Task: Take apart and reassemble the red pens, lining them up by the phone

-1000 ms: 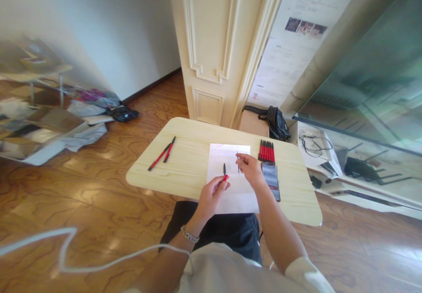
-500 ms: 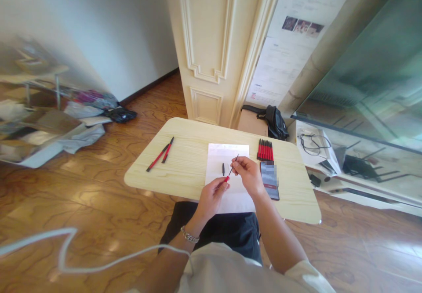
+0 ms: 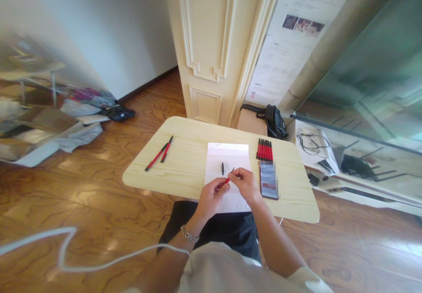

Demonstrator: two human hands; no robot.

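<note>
My left hand [image 3: 211, 196] pinches a red pen barrel [image 3: 226, 181] above a white sheet of paper [image 3: 227, 161] on the small pale wooden table [image 3: 184, 170]. My right hand [image 3: 244, 184] is closed on a thin dark refill [image 3: 232, 170], whose lower end meets the barrel's open end. A small black pen part [image 3: 223, 168] lies on the paper just beyond my hands.
Two red and black pens [image 3: 158, 153] lie at the table's left. A row of several red pens [image 3: 264, 150] sits at the right, with a phone [image 3: 268, 181] below it. A black bag [image 3: 275, 121] and cables [image 3: 313, 141] lie beyond the table.
My right hand came down and toward me with the refill, from held apart over the paper to touching the barrel in my left hand. The camera view shifted slightly.
</note>
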